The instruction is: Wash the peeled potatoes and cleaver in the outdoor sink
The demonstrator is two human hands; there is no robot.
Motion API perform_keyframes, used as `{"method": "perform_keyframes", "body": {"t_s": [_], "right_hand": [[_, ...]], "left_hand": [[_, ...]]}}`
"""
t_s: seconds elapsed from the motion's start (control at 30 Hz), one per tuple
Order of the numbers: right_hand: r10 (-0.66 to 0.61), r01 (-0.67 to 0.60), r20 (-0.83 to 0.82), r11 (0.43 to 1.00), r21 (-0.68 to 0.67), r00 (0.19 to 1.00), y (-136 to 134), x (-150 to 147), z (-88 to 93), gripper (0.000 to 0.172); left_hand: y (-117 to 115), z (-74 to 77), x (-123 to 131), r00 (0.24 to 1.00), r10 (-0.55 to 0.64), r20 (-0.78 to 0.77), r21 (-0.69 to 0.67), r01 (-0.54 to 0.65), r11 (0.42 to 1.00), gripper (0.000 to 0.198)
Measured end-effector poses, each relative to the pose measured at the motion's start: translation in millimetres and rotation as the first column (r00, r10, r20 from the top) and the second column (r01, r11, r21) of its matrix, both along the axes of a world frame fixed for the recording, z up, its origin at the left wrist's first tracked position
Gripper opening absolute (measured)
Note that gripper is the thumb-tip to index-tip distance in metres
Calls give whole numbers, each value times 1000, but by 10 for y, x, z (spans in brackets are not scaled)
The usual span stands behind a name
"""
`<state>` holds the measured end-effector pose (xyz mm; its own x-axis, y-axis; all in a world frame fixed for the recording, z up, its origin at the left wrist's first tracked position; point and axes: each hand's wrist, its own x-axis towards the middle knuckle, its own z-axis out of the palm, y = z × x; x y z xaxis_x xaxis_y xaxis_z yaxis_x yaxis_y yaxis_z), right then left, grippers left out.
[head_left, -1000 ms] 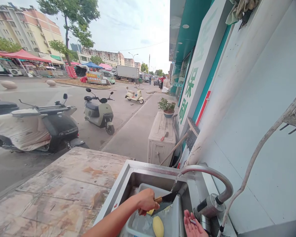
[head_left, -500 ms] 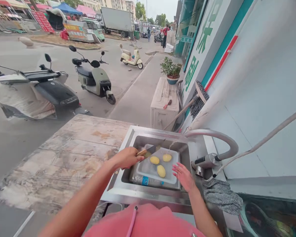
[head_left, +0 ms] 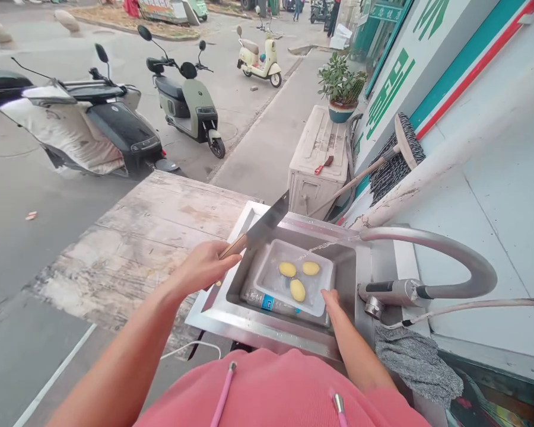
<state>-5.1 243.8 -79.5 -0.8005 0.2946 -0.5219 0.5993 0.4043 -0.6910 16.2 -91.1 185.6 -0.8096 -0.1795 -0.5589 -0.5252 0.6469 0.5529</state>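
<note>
My left hand (head_left: 210, 263) is wrapped around the wooden handle of a cleaver (head_left: 269, 219). The blade points up and away over the sink's far left corner. A stainless steel sink (head_left: 234, 320) holds a whitish plastic basin (head_left: 271, 270) with water in it. Three peeled potatoes (head_left: 298, 290), yellow and oval, lie in the basin. At the basin's right rim is my right hand (head_left: 331, 299), thumb on the edge and the other fingers mostly hidden. A clear plastic bottle (head_left: 267, 302) with a blue label lies under the basin's near side.
A curved faucet (head_left: 467, 255) runs a stream of water into the basin from the right. Left of the sink is a worn wooden tabletop (head_left: 133, 237). A grey cloth (head_left: 416, 362) hangs at the right. A mop (head_left: 394, 160) leans on the wall; scooters (head_left: 189, 107) stand beyond.
My left hand has lifted the cleaver up and left, out of the basin. My right hand has closed at the basin's right rim. The view has tilted down.
</note>
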Motion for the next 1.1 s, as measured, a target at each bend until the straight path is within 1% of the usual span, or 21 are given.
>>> {"method": "perform_keyframes", "body": {"t_s": [0.07, 0.13, 0.17, 0.2, 0.23, 0.27, 0.3, 0.37, 0.4, 0.43, 0.5, 0.57, 0.63, 0.67, 0.73, 0.8, 0.87, 0.9, 1.0, 1.07, 1.1], "right_hand": [[66, -65, -30, 997, 28, 997, 74, 64, 112, 27], [149, -138, -147, 987, 82, 978, 186, 144, 263, 26], [199, -165, -248, 974, 152, 948, 245, 181, 340, 28], [261, -168, -359, 948, 271, 896, 299, 211, 407, 30], [330, -146, -435, 903, 405, 838, 343, 232, 461, 33], [410, -122, -459, 835, 536, 788, 373, 242, 496, 35], [483, -119, -424, 755, 645, 766, 390, 244, 512, 36], [559, -196, -252, 620, 760, 790, 393, 235, 502, 36], [572, -239, -178, 578, 780, 801, 388, 233, 489, 34], [578, -254, -149, 557, 791, 802, 385, 237, 479, 32], [594, -177, -248, 565, 806, 765, 396, 271, 503, 29], [618, -22, -442, 597, 802, 651, 421, 325, 603, 29], [638, 95, -566, 616, 782, 523, 443, 376, 765, 27], [649, 121, -590, 617, 777, 479, 449, 393, 852, 26], [677, 126, -600, 612, 781, 427, 463, 400, 998, 26], [680, 147, -592, 595, 791, 434, 496, 368, 1070, 25], [659, 176, -551, 547, 818, 512, 548, 307, 1061, 25], [658, 151, -496, 509, 848, 567, 575, 275, 1034, 27], [666, -47, -227, 367, 929, 711, 628, 213, 925, 34], [650, -170, -62, 288, 942, 757, 617, 202, 870, 39], [642, -213, -5, 262, 941, 766, 595, 201, 854, 41]], "left_hand": [[-18, 22, 18, 999, 37, 8, 16, -37, 999, 36], [-26, 7, 21, 997, 71, 10, 27, -71, 997, 37], [-25, -11, 18, 997, 82, 9, 38, -83, 996, 37], [-21, -31, 12, 995, 97, 7, 49, -97, 994, 37], [-15, -49, 4, 994, 110, 5, 61, -110, 992, 36], [-8, -61, -3, 993, 118, 0, 74, -117, 990, 35], [-1, -65, -9, 993, 119, -8, 87, -118, 989, 35], [3, -50, -9, 994, 105, -27, 113, -101, 988, 34], [-2, -36, -2, 995, 90, -39, 127, -85, 988, 35], [-13, -20, 9, 996, 75, -51, 142, -67, 988, 35], [-48, 1, 36, 996, 60, -65, 170, -48, 984, 36], [-92, 2, 62, 996, 56, -70, 186, -42, 982, 36], [-136, -10, 83, 995, 58, -76, 187, -43, 981, 35], [-157, -17, 93, 995, 62, -81, 183, -46, 982, 34], [-199, -21, 118, 994, 67, -91, 185, -49, 982, 32], [-236, -10, 148, 992, 80, -93, 209, -59, 976, 31], [-261, 17, 182, 990, 110, -86, 239, -87, 967, 31], [-267, 34, 200, 988, 127, -84, 249, -103, 963, 31], [-263, 87, 244, 982, 169, -87, 266, -141, 954, 31], [-256, 107, 262, 979, 184, -82, 287, -154, 946, 29], [-256, 111, 269, 979, 188, -76, 298, -158, 941, 29]]}}
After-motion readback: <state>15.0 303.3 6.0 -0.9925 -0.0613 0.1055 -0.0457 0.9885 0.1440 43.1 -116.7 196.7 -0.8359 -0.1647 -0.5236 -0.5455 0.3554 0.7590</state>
